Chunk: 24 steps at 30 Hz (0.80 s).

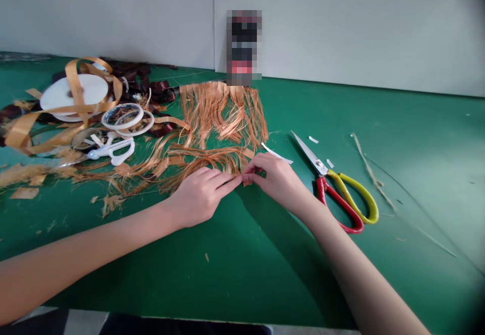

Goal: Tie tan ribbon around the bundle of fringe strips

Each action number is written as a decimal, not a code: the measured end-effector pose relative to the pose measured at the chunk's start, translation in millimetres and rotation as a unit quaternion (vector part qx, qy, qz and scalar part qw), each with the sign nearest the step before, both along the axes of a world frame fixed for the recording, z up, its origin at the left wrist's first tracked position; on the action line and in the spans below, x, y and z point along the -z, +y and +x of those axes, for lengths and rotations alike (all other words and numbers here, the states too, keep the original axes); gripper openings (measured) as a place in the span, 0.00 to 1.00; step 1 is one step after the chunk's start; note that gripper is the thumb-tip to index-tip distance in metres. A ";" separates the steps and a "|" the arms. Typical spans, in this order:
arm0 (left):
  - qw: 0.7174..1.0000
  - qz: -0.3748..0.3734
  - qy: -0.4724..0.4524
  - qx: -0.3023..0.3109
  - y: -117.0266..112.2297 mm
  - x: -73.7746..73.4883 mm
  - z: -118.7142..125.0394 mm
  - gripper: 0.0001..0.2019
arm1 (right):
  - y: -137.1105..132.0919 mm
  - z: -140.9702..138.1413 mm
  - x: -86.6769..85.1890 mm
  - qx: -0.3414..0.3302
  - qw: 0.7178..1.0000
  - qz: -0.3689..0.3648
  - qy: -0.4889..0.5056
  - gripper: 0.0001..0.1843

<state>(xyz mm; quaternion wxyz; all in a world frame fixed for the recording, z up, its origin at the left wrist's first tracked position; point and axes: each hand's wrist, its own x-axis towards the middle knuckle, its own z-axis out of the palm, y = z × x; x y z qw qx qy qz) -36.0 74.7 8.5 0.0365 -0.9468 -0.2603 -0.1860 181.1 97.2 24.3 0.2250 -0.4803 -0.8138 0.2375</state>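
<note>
In the middle of the green table, my left hand (202,193) and my right hand (275,178) meet at the fingertips. Both are closed in a pinch on a copper-coloured ribbon (247,179) with a small flat end. Its frayed strands (212,157) trail off to the left behind my left hand. Part of the ribbon is hidden by my fingers. Just behind lies a fringe of frayed copper ribbon (223,115), its strands hanging toward me. A narrow white strip (276,153) lies beside my right hand.
Large scissors (341,188) with red and yellow handles lie right of my right hand. On the left are a ribbon spool (76,95), white tape rings (123,116), small white-handled scissors (111,150) and loose scraps. A pale wall (341,27) borders the table's back.
</note>
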 end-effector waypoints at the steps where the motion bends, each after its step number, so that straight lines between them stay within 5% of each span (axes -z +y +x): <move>1: 1.000 -0.003 0.009 0.000 0.4 0.6 -0.2 0.20 | 0.8 2.5 -1.3 -0.002 1.000 0.002 -0.003 0.05; 12: 0.999 -0.025 0.022 0.030 6.0 1.5 -2.4 0.19 | -3.8 15.5 -15.1 -0.095 0.994 0.018 -0.050 0.09; 24: 0.998 -0.011 0.012 0.058 6.8 1.0 -1.5 0.17 | -7.6 1.8 -13.6 -0.058 0.994 0.023 -0.092 0.07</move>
